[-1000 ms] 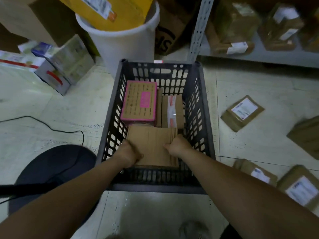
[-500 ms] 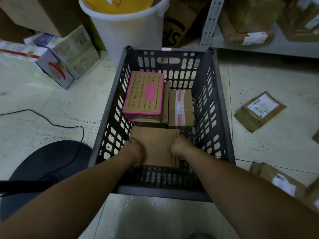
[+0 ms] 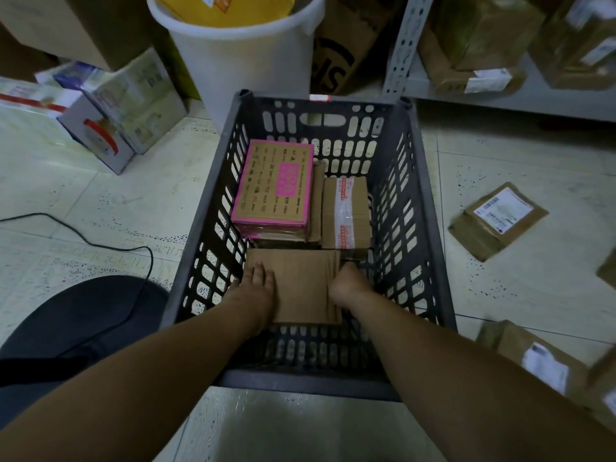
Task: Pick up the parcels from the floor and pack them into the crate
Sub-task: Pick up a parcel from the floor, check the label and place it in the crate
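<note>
A dark grey slotted crate (image 3: 300, 385) stands on the tiled floor in front of me. At its near end lies a plain brown cardboard parcel (image 3: 301, 285). My left hand (image 3: 258, 285) rests flat on the parcel's left part with its fingers straight. My right hand (image 3: 346, 286) is curled over the parcel's right edge, its fingertips hidden. Behind it in the crate sit a pink-bordered parcel (image 3: 273, 185) and a taped brown box (image 3: 346, 211). On the floor to the right lie a labelled brown parcel (image 3: 496, 218) and another labelled parcel (image 3: 533, 358).
A white bucket (image 3: 240, 61) holding a yellow bag stands just behind the crate. Printed boxes (image 3: 100, 111) sit at the left, and a metal shelf (image 3: 500, 98) with parcels at the back right. A black cable (image 3: 100, 241) and a dark round object (image 3: 83, 321) lie at the left.
The brown parcel has sunk lower into the crate's near end. My left hand has gone from gripping its edge to lying flat on top. The view has moved closer.
</note>
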{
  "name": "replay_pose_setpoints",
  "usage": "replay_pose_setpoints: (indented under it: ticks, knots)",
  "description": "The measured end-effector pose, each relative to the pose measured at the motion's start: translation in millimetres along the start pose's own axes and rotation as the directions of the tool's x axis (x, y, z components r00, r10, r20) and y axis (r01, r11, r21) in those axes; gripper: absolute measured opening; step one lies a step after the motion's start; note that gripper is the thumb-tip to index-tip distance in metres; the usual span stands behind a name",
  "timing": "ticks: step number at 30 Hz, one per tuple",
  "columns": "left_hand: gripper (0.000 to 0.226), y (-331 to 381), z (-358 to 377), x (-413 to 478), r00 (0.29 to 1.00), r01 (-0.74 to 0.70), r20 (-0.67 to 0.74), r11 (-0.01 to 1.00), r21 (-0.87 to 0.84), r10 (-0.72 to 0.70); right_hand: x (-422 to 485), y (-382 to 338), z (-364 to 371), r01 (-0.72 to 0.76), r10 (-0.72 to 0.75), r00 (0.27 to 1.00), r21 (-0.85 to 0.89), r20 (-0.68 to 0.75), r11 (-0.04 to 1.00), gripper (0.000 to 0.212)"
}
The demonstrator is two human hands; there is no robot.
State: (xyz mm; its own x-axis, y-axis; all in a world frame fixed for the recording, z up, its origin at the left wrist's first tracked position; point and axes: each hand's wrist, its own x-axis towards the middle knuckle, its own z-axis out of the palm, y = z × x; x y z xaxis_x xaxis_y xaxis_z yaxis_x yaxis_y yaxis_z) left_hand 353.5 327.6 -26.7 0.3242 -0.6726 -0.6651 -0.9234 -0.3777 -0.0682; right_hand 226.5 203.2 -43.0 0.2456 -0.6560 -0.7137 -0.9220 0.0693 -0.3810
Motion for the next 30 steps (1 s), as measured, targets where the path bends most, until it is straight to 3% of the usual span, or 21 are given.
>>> replay_pose_setpoints:
  ticks: [10,12,15,18,20,28,30]
  knots:
    - [0.093,-2.7,-3.2,2.2,1.0,0.026,0.011,0.999,-0.035,-0.026,1.9,-5.3,-0.4,0.009,-0.009,0.999,-0.004,0.031,1.0,0.057]
    - [0.091,-1.9,-8.1,-0.5,1.0,0.02,-0.002,0.991,-0.134,-0.02,-4.5,-7.0,-3.7,-0.005,0.004,0.999,0.024,0.043,1.0,0.062]
    - [0.09,-6.6,-37.4,-24.3,1.0,0.009,-0.005,0.9,-0.435,-0.012,-35.1,-14.9,-24.7,0.044,-0.046,0.998,0.035,0.041,0.998,0.065]
    - [0.092,-14.3,-81.8,-70.0,0.998,0.021,-0.028,0.739,-0.674,-0.054,-94.4,-29.6,-66.3,0.131,-0.135,0.99,0.066,0.05,0.989,0.071]
    - [0.08,-16.3,-122.4,-115.4,0.997,0.025,-0.03,0.656,-0.754,-0.072,-143.3,-42.6,-104.1,0.172,-0.178,0.982,0.09,0.065,0.981,0.073]
    - [0.052,20.9,-313.5,-325.4,0.995,-0.055,-0.089,0.52,-0.853,-0.04,-364.7,-74.5,-271.5,0.213,-0.221,0.974,0.159,0.038,0.964,0.048]
    - [0.049,37.1,-353.2,-374.8,0.994,-0.093,-0.108,0.498,-0.862,0.0,-420.5,-70.4,-315.1,0.185,-0.187,0.982,0.152,-0.006,0.971,0.051]
